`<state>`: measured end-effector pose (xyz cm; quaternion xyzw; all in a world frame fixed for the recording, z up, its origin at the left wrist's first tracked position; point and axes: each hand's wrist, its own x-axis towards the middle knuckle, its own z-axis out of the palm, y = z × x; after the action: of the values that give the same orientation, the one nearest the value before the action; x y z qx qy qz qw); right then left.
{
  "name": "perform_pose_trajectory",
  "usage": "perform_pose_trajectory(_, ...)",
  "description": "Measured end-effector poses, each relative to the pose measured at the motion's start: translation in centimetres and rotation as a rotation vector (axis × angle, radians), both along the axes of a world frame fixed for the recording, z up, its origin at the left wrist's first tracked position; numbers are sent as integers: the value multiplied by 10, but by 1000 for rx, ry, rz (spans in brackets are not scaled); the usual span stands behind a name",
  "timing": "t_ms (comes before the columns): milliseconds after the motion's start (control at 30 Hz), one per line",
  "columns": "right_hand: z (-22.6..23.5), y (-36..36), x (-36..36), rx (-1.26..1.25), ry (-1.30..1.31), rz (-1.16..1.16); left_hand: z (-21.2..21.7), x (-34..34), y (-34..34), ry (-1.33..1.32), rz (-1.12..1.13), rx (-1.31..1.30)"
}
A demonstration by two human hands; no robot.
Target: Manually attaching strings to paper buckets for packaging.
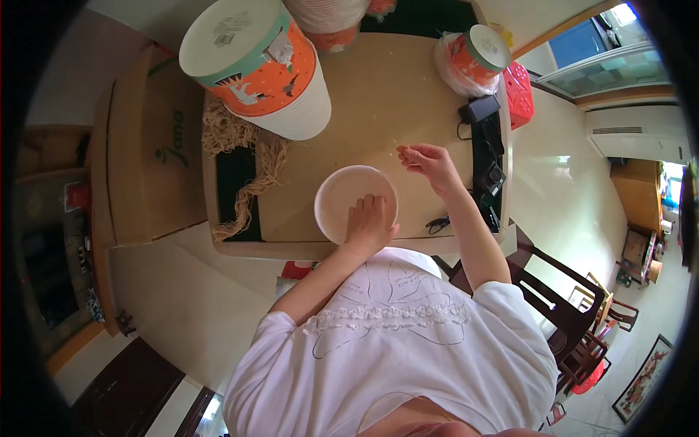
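Observation:
A round white tub (336, 202) stands near the table's front edge. My left hand (369, 222) reaches over its near rim, fingers stretched and slightly apart against the white surface, thumb out at the right side. Whether the tub's inside or its base faces up, I cannot tell for sure. To the right of the tub, my right hand (431, 166) is raised, thumb and forefinger pinched together. A tiny orange-brown bit (402, 148) shows at the fingertips, too small to name. A faint thread-like line seems to run nearby.
A tall stack of orange-and-white paper tubs (263, 69) stands back left, beside tangled beige strings (263, 171). At the right edge are a wrapped tub (473, 62), a black adapter (479, 109) and a red basket (518, 95). A cardboard box (156, 146) stands left; a dark chair (557, 280) is right.

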<state>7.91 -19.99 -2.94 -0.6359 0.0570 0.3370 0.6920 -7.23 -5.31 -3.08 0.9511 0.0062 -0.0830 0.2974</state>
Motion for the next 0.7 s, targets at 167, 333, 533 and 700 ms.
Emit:
perform_pose_trajectory(167, -17, -15, -17, 56, 32, 16, -16, -23, 26, 47, -113, -59)
perform_pose_trajectory(333, -17, -15, -41, 249, 135, 28, 6, -16, 35, -19, 37, -237)
perform_pose_trajectory(533, 2, -8, -51, 265, 77, 141, 20, 32, 30, -253, 64, -316)
perform_pose_trajectory(700, 2, -8, -59, -175, -260, 180, 13, 32, 28, -202, 40, -325)
